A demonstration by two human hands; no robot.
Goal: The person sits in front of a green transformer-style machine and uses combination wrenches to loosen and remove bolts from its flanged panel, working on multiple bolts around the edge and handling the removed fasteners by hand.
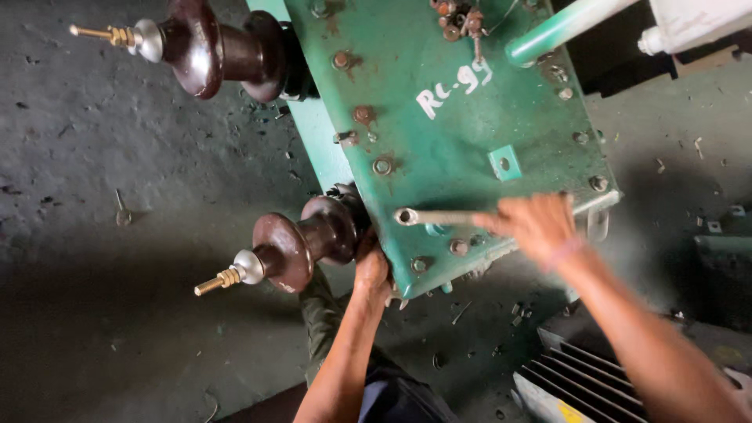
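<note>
A wrench lies on the lid, right of the insulator.

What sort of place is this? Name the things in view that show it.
Probably an electrical repair workshop: a green transformer lid with brown insulators, a wrench in the right hand, and a grimy floor strewn with scraps.

Dark, debris-strewn concrete floor
</note>
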